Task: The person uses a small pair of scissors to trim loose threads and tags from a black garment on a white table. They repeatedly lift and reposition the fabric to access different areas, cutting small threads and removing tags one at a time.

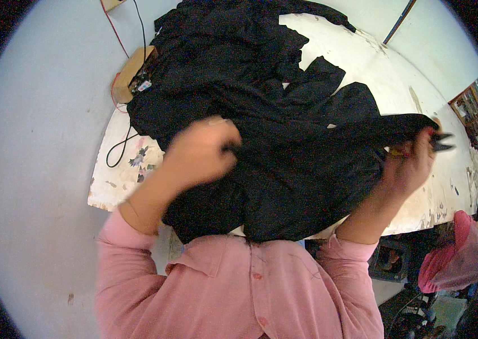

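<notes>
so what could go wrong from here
The right hand holds a small tool with dark pointed tips close against the black cloth, so a slip might nick it. The cloth also reaches over the near edge of the table, so its weight could drag it down. A looped cord lies near the cloth and might snag.

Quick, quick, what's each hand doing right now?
Left hand: closed, seemingly pinching the black cloth, though blurred.
Right hand: closed, holding a dark two-pointed tool and the black cloth's end.
</notes>
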A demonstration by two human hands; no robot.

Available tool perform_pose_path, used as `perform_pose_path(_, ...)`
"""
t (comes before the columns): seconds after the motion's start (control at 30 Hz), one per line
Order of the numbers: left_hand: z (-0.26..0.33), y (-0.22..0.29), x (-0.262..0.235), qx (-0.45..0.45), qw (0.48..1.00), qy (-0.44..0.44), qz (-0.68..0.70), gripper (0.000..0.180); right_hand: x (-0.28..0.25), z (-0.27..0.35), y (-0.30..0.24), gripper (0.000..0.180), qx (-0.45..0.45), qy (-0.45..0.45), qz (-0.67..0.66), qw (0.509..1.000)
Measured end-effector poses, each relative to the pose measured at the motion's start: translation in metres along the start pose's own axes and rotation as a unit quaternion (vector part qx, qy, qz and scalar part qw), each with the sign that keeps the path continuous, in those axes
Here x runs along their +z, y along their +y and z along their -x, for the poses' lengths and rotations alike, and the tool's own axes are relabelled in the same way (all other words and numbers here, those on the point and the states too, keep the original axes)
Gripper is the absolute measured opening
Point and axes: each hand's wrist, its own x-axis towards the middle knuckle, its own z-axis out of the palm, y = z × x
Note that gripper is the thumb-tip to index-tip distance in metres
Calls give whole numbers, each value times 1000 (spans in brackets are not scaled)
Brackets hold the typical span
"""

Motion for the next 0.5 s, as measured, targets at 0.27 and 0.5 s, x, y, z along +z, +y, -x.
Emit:
perform_pose_path(0.27,0,-125,-90,-372,902,180,121,39,-21,56,-6,28,-2,-233,300,925)
perform_pose_path(0.5,74,-26,-7,-246,869,162,398,14,-7,106,13,31,65,-270,391,878)
